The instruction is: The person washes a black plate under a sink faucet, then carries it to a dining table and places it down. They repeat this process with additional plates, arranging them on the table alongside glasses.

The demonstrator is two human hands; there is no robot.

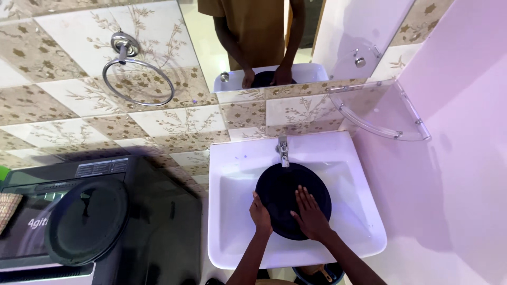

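A round black plate (288, 187) lies in the white sink (232, 211), just under the chrome tap (283, 150). My left hand (260, 214) grips the plate's left rim. My right hand (310, 215) lies flat on the plate's face, fingers spread and pointing toward the tap. Both forearms reach in from the bottom edge of the view.
A black top-loading washing machine (90, 221) stands to the left of the sink. On the tiled wall hang a chrome towel ring (137, 79) and a mirror (253, 37). A clear corner shelf (385, 111) is at the right. A dark bucket (317, 274) sits below the sink.
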